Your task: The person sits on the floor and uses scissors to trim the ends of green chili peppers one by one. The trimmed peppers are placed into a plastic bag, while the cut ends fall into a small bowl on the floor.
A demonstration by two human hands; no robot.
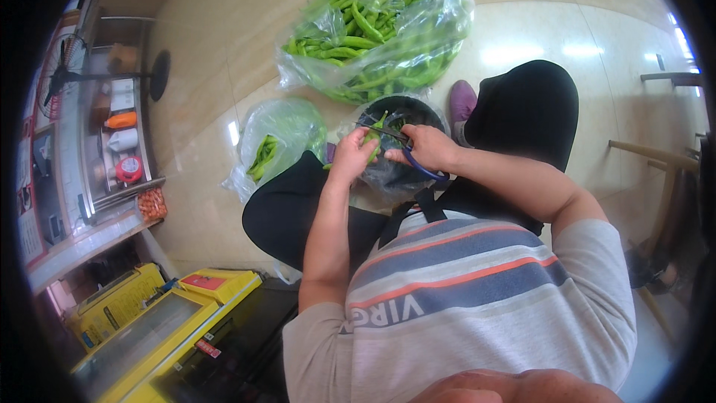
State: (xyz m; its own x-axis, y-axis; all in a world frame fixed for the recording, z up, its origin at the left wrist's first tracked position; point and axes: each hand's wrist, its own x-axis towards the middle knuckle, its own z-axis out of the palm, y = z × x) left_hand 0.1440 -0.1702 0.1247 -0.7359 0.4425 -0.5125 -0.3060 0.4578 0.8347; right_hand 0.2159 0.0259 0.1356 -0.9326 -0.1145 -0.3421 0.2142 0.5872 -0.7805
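Note:
My left hand (353, 152) is closed around a green pepper (372, 140), whose stem end points away from me. My right hand (429, 146) grips scissors (420, 163) with blue handles. Their dark blades reach left across the pepper near its stem end; whether they touch it is hard to tell. Both hands are above a dark bucket (430, 116) lined with a clear plastic bag, between my legs. Small green bits show inside, partly hidden by my hands. Beyond it lies a large clear bag (447, 28) full of green peppers. A smaller plastic bag (296, 117) holding some peppers sits to the left.
The floor (201, 123) is pale, shiny tile. On the left are a standing fan (62, 75), a shelf with bottles, and a red net bag (151, 204). A yellow-framed chest (168, 324) stands lower left. Wooden chair legs (654, 155) are at right.

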